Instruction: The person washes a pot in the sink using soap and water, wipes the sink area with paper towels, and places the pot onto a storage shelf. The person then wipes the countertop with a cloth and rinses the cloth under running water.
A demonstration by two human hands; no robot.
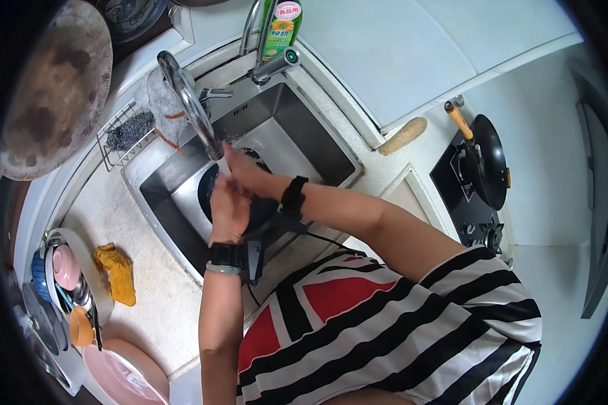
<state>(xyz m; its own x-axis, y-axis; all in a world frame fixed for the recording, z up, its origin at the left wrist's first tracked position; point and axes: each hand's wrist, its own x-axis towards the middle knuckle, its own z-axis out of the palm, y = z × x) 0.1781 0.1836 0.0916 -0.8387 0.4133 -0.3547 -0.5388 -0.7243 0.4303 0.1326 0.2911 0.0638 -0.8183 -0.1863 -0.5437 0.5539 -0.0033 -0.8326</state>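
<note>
Close together at the mouth of a curved chrome faucet (pixel 194 111): left hand (pixel 230 210) nearer the body, right hand (pixel 250 174) just beyond; fingers bent and partly hidden, impossible to say whether gripping anything. Directly below both hands, a round, dark vessel (pixel 262 212) in a rectangular stainless-steel sink (pixel 317 145). Left of the left hand, on the pale counter (pixel 162 283), a crumpled mustard-yellow cloth (pixel 117 273). Well right of the right hand, a round black wok (pixel 491 162). Beyond the hands, a green plastic bottle (pixel 282 30).

Bright, diffuse light. Highlights on tap (pixel 196 113) and sink (pixel 321 145). Strong wide-lens curvature toward edges; corners black.
</note>
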